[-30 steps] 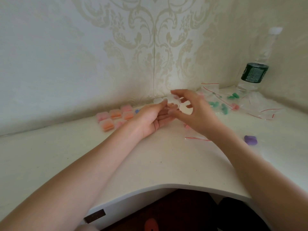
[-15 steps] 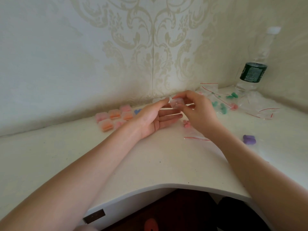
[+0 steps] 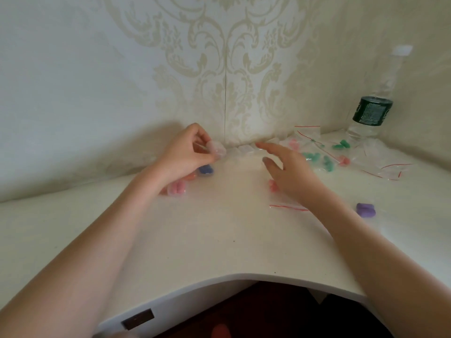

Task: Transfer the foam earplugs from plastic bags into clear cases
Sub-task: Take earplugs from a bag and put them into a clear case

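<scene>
My left hand (image 3: 185, 152) holds a small clear case (image 3: 218, 150) between thumb and fingers, raised above the filled cases. Filled cases with pink earplugs (image 3: 176, 189) and blue earplugs (image 3: 205, 170) lie under and beside that hand. My right hand (image 3: 290, 172) hovers open over the desk, fingers pointing left toward a row of empty clear cases (image 3: 244, 151) at the wall. A loose pink earplug (image 3: 273, 186) lies just under the right hand. Bags with green earplugs (image 3: 317, 159) and pink earplugs (image 3: 344, 161) lie at the back right.
A white corner desk (image 3: 207, 240) with a curved front edge meets the wallpapered walls. A plastic water bottle (image 3: 373, 111) stands back right. Empty red-striped bags (image 3: 388, 170) lie nearby, one (image 3: 288, 207) under my right wrist. A purple earplug pair (image 3: 365, 210) lies at right.
My left hand took the clear case and moved left with it, curling round it. My right hand let go of the case and opened, drawing back to the right.
</scene>
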The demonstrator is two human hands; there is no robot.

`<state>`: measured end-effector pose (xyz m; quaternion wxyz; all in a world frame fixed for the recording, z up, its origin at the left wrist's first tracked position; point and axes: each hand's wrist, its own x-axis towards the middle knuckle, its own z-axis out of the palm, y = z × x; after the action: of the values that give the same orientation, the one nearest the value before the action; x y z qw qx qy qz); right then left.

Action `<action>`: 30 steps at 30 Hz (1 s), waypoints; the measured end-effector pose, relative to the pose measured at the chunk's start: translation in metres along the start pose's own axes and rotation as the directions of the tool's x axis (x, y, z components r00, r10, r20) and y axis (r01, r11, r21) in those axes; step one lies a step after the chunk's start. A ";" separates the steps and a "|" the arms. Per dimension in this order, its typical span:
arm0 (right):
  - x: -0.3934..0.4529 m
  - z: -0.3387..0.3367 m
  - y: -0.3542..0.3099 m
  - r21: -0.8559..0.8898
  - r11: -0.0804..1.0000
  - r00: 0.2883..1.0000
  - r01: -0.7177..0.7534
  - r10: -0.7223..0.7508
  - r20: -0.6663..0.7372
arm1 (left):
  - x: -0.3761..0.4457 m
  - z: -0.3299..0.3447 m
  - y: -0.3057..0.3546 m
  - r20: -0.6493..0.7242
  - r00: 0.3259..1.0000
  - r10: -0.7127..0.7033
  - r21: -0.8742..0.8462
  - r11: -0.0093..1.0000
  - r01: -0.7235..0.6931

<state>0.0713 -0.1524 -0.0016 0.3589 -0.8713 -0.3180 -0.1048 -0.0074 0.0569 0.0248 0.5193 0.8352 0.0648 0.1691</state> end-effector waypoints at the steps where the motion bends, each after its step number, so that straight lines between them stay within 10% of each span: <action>1: -0.001 0.002 0.000 -0.089 0.995 0.998 0.043 -0.038 0.054 | -0.002 -0.003 -0.003 -0.004 0.999 -0.037 0.008 0.999 0.037; 7: -0.002 0.016 0.005 -0.291 0.954 0.964 0.072 0.008 0.264 | 0.001 -0.007 -0.018 0.036 0.995 -0.097 0.200 0.976 0.088; 16: 0.002 0.014 0.004 -0.225 0.974 0.998 0.035 -0.024 0.049 | 0.002 0.004 -0.015 -0.025 0.995 0.098 0.723 0.689 -0.050; 22: -0.002 0.006 0.000 -0.053 0.999 0.993 -0.003 -0.003 -0.117 | 0.000 0.032 -0.003 0.117 0.876 0.467 0.704 0.583 -0.405; 30: -0.010 -0.034 -0.004 0.573 0.814 0.954 -0.097 0.241 -0.181 | 0.013 0.093 0.056 0.014 0.838 0.545 0.592 0.671 -0.446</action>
<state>0.0629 -0.1788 0.0211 0.6416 -0.7336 -0.2086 -0.0815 0.0333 -0.0432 0.0400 0.1703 0.9202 -0.0750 0.3445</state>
